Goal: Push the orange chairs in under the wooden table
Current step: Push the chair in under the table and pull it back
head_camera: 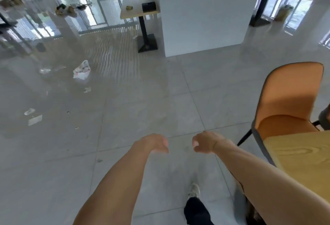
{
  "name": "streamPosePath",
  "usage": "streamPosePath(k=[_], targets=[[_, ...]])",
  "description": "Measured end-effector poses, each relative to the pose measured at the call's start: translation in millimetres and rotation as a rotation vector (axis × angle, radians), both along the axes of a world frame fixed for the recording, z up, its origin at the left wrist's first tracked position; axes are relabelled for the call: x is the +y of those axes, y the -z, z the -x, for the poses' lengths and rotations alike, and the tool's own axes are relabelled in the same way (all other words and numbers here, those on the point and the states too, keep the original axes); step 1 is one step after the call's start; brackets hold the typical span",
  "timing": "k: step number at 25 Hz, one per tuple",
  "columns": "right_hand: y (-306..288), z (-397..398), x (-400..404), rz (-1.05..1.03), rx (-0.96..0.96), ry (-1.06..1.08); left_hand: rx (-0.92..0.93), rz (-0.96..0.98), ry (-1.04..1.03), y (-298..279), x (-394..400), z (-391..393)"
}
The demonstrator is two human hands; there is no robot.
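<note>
Head view, nearest first: your 2 bare forearms reach forward from the bottom edge over the pale grey tiled floor (125, 103), and between them below you can see 1 foot in a light-coloured shoe (193, 190) with a dark trouser leg behind it. Your left hand (155, 143) and your right hand (205, 142) hang in the air side by side, near each other but not touching, knuckles up and fingers curled loosely downward; both are empty and neither touches any furniture. To the right of your right forearm lies the corner of the light wooden table with visible grain (300, 157), running off the right and bottom edges. Just beyond that corner stands 1 orange padded chair with a dark shell and thin black legs (289, 99); its seat meets the table edge, the front of it hidden behind the tabletop, and its backrest stands upright on the far side. You cannot tell how far the seat goes under the table. A second dark shape shows at the right edge beside the chair, too cropped to identify. Further out on the left, a crumpled white plastic bag (82, 70) and small scraps lie scattered on the floor. Beyond the middle stands a broad white square pillar (205, 14), with a small pale-topped table on a black pedestal base (142, 12) just to its left.
</note>
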State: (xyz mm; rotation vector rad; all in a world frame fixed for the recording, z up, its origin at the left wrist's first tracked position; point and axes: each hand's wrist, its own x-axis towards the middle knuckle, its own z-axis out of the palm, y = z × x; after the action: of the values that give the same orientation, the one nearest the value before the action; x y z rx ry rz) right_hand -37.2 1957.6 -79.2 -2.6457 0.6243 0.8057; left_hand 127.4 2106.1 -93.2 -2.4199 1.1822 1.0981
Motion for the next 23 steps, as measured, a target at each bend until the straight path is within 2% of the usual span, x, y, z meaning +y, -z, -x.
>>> streamPosePath(k=[6,14,23], targets=[[-13,-61,-140,-0.039,-0.007,0.128,0.043,0.006,0.062,-13,-155,-69],[-7,-116,-316,-0.026,-0.007,0.316,0.028,0.054,0.297,-11,-365,-141],[-5,-209,-533,-0.012,-0.035,0.571,0.054,0.050,0.522,-13,-625,-260]])
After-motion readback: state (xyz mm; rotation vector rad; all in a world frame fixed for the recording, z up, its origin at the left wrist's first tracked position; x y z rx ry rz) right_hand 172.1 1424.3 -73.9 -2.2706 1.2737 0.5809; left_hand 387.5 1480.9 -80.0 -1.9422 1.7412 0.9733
